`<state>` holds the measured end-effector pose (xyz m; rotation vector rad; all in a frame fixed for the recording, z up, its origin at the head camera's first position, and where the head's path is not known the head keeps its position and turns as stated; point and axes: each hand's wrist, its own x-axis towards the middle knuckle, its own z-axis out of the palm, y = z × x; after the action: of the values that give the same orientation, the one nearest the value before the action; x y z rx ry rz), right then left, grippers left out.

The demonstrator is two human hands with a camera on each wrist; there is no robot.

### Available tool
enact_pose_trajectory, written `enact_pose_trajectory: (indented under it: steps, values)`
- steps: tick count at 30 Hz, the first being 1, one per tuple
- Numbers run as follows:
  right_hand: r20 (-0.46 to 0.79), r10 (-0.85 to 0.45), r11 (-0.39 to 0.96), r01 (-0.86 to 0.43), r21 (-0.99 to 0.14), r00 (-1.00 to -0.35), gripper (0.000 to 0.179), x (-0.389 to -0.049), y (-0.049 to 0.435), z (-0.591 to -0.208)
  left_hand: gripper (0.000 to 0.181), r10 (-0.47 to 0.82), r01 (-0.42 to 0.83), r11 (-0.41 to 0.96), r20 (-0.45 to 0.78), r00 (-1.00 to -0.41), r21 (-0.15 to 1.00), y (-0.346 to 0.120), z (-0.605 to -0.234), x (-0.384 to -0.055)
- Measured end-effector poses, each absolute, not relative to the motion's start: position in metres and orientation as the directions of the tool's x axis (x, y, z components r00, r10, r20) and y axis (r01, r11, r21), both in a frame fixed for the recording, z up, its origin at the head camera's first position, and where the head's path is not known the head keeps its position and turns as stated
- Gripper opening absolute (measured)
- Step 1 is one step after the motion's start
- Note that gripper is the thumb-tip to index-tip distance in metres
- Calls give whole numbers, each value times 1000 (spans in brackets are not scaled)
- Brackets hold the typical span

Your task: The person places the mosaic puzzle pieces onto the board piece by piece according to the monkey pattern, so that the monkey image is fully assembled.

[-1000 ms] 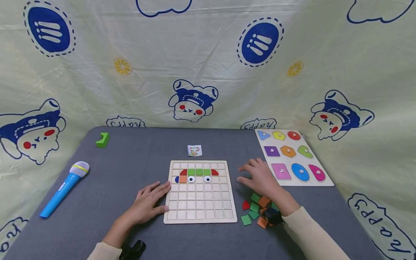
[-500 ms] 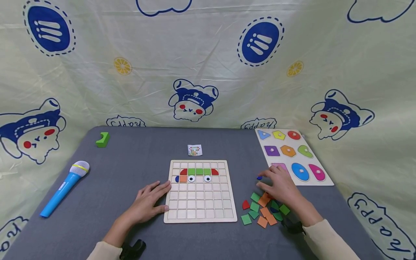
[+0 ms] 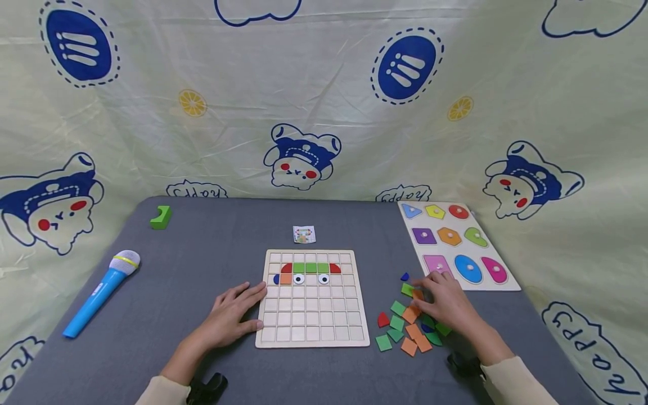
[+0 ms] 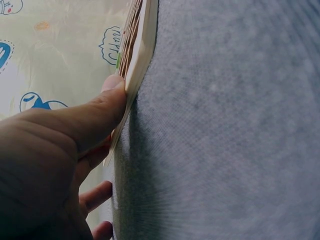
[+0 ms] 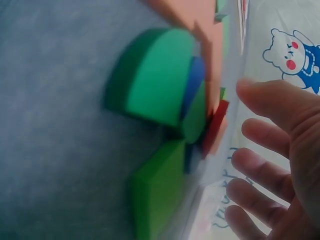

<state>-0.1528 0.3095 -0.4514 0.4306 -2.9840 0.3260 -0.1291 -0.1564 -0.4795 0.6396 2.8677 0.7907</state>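
Observation:
My left hand (image 3: pixel 230 315) rests against the left edge of a wooden grid board (image 3: pixel 311 326), fingers and thumb extended along it. In the left wrist view, the thumb (image 4: pixel 107 100) touches the board's side. Near the board's top, the grid holds green squares (image 3: pixel 311 268), red curved pieces, an orange square (image 3: pixel 286 279), a blue curved piece and two googly-eye pieces (image 3: pixel 323 279). Over the far right of a pile of coloured tiles (image 3: pixel 412 330), my right hand (image 3: pixel 448 301) hovers with loosely bent fingers. The right wrist view shows nothing between them, and a green quarter-round tile (image 5: pixel 157 80) close by.
A small picture card (image 3: pixel 304 234) lies beyond the grid board. At the back right is a white shape puzzle board (image 3: pixel 468 252), close to my right fingers. A toy microphone (image 3: pixel 101 295) and a green block (image 3: pixel 160 217) lie on the left of the grey table (image 3: pixel 217 236).
My right hand has moved right and slightly toward me, away from the grid board. A small blue piece, then a green and an orange tile, have come into view beside it. My left hand stays put.

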Motion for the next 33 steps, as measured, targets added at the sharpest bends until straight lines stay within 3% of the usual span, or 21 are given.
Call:
enact_pose_trajectory:
  steps: [15, 24, 33]
  values:
    - [73, -278, 936, -287, -206, -958, 32, -156, 322, -458, 70, 421, 372, 776, 22, -907, 510, -156, -482, -130]
    - [101, -276, 939, -290, -187, -956, 21, -158, 324, -462, 70, 419, 371, 774, 25, -908, 514, -156, -481, -129]
    - [106, -268, 937, -285, -204, -958, 21, -159, 322, -459, 69, 419, 368, 773, 20, -908, 517, -156, -480, -129]
